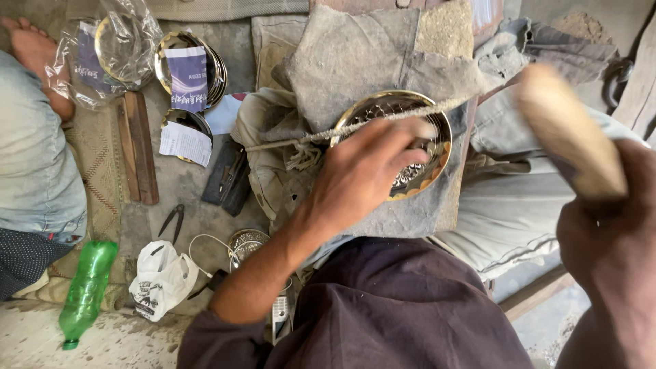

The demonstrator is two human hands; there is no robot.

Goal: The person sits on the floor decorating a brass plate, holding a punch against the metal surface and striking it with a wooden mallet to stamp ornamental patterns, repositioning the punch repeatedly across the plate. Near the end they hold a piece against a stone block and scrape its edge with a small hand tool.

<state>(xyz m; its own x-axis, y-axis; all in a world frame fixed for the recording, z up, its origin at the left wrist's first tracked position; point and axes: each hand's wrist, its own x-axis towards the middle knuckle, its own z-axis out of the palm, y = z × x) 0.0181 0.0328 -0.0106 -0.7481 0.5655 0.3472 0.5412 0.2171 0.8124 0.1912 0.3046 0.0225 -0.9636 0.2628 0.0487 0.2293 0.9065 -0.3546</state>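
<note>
A round brass plate point(372, 108) with a patterned, shiny inside lies on a grey cloth pad point(355, 55) in front of me. A twisted cord point(321, 135) runs across its rim. My left hand point(362, 171) rests on the plate, fingers closed over its middle; whether it grips a small tool there I cannot tell. My right hand point(608, 239) is raised at the right and grips a wooden mallet point(570, 133), blurred by motion, above and right of the plate.
More brass plates point(191, 68), some in plastic wrap point(113, 48), lie at the upper left beside wooden sticks point(140, 147), pliers point(172, 220), a dark case point(229, 179), a small metal bowl point(247, 240), a white bag point(160, 279) and a green bottle point(87, 287). Another person's leg point(34, 157) is at the left.
</note>
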